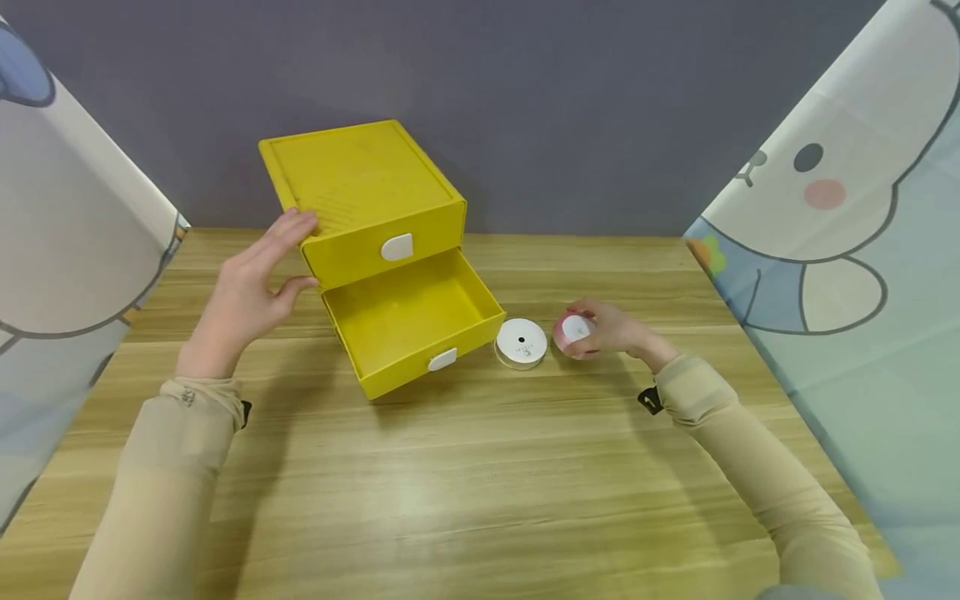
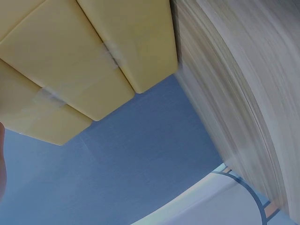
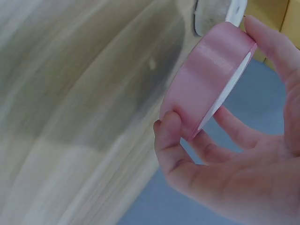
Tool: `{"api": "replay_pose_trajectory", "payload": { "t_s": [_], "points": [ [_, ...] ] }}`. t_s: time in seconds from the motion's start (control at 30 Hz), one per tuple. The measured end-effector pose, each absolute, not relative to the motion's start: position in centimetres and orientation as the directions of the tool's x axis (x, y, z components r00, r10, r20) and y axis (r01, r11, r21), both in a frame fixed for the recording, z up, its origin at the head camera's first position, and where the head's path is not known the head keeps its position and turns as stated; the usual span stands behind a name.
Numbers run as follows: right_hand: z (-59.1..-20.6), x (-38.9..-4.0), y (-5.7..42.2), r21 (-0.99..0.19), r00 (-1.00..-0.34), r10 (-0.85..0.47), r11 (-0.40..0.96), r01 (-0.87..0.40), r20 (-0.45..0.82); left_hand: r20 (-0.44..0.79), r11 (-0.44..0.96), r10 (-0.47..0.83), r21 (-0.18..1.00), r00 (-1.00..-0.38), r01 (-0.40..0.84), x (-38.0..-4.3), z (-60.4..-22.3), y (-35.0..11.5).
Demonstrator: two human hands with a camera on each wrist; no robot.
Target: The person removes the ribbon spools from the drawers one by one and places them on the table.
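Observation:
A yellow drawer box stands with its lower drawer pulled out and the upper drawer closed, each with a white tab handle. My left hand holds the box at its front left corner, fingers over the top edge and thumb lower down at the side. In the left wrist view the box's yellow side fills the upper left. My right hand pinches a pink ribbon roll by its rim between thumb and fingers. Just left of it, a white-faced ribbon roll lies flat on the table.
The wood-grain table runs back to a dark grey panel. Cartoon-printed cloth slopes along the right side and more of it along the left. The pulled-out drawer's right corner reaches close to the white-faced roll.

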State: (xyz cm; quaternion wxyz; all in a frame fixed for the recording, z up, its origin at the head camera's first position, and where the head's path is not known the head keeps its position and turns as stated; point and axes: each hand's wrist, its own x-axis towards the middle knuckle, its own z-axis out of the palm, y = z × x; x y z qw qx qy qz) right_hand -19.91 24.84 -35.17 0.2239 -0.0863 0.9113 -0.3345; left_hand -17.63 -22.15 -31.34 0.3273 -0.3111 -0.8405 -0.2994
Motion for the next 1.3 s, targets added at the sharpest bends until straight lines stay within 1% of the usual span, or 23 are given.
{"api": "replay_pose_trajectory", "payload": {
  "t_s": [0.17,0.3,0.43,0.57,0.73,0.87,1.0,1.17,1.3],
  "points": [
    [-35.8,-19.8,24.9,-0.626,-0.879,-0.292,0.78,0.01,-0.378,0.727,0.641,0.333,0.293,-0.6,0.71,-17.6,-31.4,-22.3],
    [-36.4,-19.7,25.0,-0.597,-0.885,-0.265,0.802,0.018,-0.383,0.736,0.63,0.335,0.29,-0.589,0.72,-17.7,-31.3,-22.3],
    [-37.2,-19.4,25.2,-0.607,-0.901,-0.26,0.795,0.004,-0.347,0.746,0.619,0.328,0.293,-0.579,0.729,-17.7,-31.2,-22.1],
    [-38.0,-19.1,25.0,-0.608,-0.915,-0.281,0.792,-0.051,-0.289,0.742,0.624,0.326,0.297,-0.586,0.723,-17.5,-31.3,-22.0],
    [-38.5,-18.7,24.7,-0.544,-0.935,-0.29,0.827,-0.139,-0.202,0.727,0.642,0.333,0.293,-0.601,0.709,-17.4,-31.4,-22.1],
    [-38.6,-18.6,24.5,-0.506,-0.943,-0.29,0.845,-0.172,-0.163,0.723,0.649,0.335,0.288,-0.605,0.704,-17.4,-31.4,-22.3],
    [-38.6,-18.5,24.4,-0.486,-0.945,-0.28,0.857,-0.168,-0.167,0.735,0.639,0.331,0.286,-0.591,0.714,-17.4,-31.4,-22.3],
    [-38.5,-18.3,24.5,-0.494,-0.941,-0.272,0.858,-0.144,-0.199,0.729,0.638,0.342,0.283,-0.593,0.716,-17.5,-31.4,-22.2],
    [-37.9,-18.1,24.4,-0.505,-0.941,-0.242,0.858,-0.094,-0.236,0.726,0.641,0.344,0.283,-0.596,0.714,-17.4,-31.5,-22.3]
  ]
}}
